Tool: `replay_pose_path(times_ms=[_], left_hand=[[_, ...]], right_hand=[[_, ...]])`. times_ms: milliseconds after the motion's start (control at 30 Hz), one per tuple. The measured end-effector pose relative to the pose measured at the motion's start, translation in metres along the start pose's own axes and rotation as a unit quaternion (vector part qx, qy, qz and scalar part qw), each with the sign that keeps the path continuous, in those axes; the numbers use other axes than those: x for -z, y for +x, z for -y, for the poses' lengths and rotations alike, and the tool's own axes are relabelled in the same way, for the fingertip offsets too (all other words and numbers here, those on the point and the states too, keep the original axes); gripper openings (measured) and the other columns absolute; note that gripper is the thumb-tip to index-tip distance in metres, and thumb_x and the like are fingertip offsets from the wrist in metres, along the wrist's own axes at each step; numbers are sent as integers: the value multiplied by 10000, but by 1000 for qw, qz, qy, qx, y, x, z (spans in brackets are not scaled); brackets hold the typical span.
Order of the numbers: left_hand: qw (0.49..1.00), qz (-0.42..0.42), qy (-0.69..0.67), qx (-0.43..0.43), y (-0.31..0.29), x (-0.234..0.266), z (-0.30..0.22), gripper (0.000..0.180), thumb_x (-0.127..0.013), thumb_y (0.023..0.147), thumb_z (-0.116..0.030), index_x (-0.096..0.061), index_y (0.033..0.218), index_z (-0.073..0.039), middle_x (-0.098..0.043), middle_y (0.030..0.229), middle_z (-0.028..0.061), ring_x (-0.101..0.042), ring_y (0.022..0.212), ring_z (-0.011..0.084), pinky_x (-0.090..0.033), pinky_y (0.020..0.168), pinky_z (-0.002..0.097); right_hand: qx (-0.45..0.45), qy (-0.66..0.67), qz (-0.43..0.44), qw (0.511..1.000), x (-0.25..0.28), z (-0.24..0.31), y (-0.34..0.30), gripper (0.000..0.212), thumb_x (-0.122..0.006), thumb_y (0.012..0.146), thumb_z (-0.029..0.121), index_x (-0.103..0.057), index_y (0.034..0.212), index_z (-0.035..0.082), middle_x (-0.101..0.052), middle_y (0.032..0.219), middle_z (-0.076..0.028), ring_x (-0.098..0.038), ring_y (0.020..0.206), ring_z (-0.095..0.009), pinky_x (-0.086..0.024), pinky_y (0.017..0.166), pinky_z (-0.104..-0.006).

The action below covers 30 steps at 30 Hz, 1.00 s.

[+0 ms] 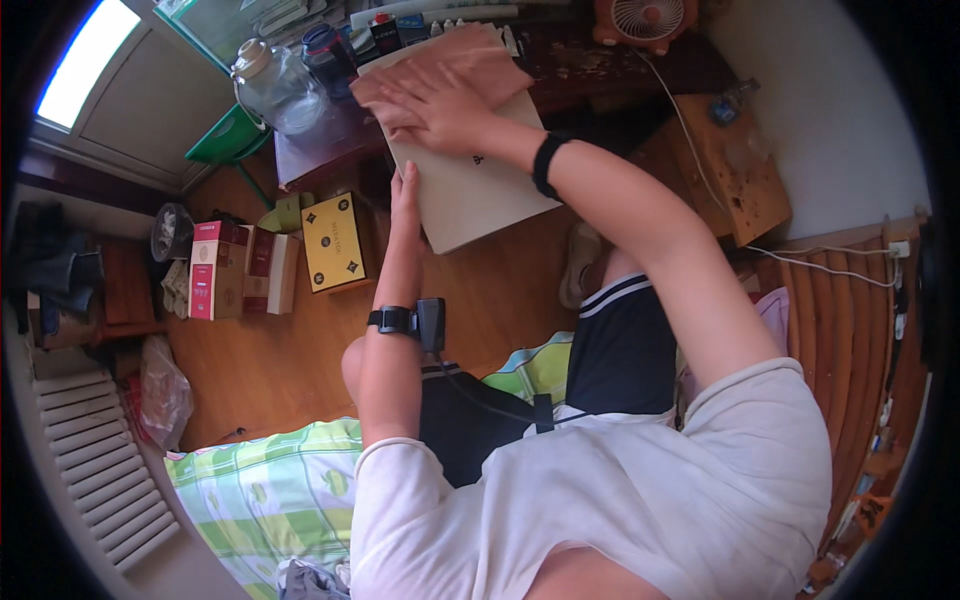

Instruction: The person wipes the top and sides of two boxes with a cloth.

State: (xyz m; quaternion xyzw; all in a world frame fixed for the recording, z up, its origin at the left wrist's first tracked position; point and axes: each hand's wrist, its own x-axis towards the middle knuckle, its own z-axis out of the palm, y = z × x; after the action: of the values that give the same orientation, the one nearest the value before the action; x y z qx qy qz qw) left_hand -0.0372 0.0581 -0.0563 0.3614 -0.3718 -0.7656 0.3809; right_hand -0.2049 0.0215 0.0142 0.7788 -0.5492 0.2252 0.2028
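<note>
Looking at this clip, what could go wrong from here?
The white board juts out past the table edge, with the left hand at its side; it might tip or slide if pressed unevenly.
The pink cloth under the right hand lies close to the dark jar, with the glass jar beside that; a wide sweep could knock them.

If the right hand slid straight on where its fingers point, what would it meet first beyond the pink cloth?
Probably the dark blue bottle, up-left of the right hand in the picture, though depth is unclear here.
</note>
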Motion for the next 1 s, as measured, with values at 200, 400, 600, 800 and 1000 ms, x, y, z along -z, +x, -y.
replay_pose_path(times_ms=[200,400,600,800,1000], left_hand=[[1000,3,12,-16,-5,-1,-1,796,-601,933,-511,-266,1533,-108,-433,1451,109,-454,1300,249,-412,1036,385],[998,32,0,-50,-6,-8,-5,738,-576,962,-465,-275,1524,-94,-434,1446,114,-449,1301,237,-413,1035,378],[999,22,-30,-30,-3,-2,2,705,-564,976,-438,-283,1521,-89,-458,1427,111,-484,1266,222,-414,1034,356],[998,21,-48,-42,5,5,8,679,-565,975,-439,-319,1505,-94,-499,1379,103,-513,1228,211,-439,1005,348],[999,26,-24,-25,-12,-14,-14,694,-581,966,-433,-314,1513,-101,-484,1400,104,-503,1245,220,-443,1004,360]], right_hand=[[25,51,-6,998,-11,17,28,697,-549,892,591,-454,1450,184,-326,1565,-108,-258,1458,-341,-183,1157,-582],[-99,-22,-78,992,2,-67,17,715,-522,913,605,-433,1457,149,-381,1509,-129,-313,1408,-348,-216,1143,-549],[-63,-56,77,993,1,-15,2,820,-438,920,669,-296,1542,155,-255,1601,-118,-191,1479,-375,-127,1178,-566],[74,28,-18,997,-1,7,21,641,-501,920,600,-433,1460,262,-387,1522,-78,-285,1437,-359,-211,1156,-551],[-4,-76,-20,997,11,-73,8,579,-510,932,544,-443,1442,279,-398,1505,-62,-353,1383,-359,-270,1124,-559]])
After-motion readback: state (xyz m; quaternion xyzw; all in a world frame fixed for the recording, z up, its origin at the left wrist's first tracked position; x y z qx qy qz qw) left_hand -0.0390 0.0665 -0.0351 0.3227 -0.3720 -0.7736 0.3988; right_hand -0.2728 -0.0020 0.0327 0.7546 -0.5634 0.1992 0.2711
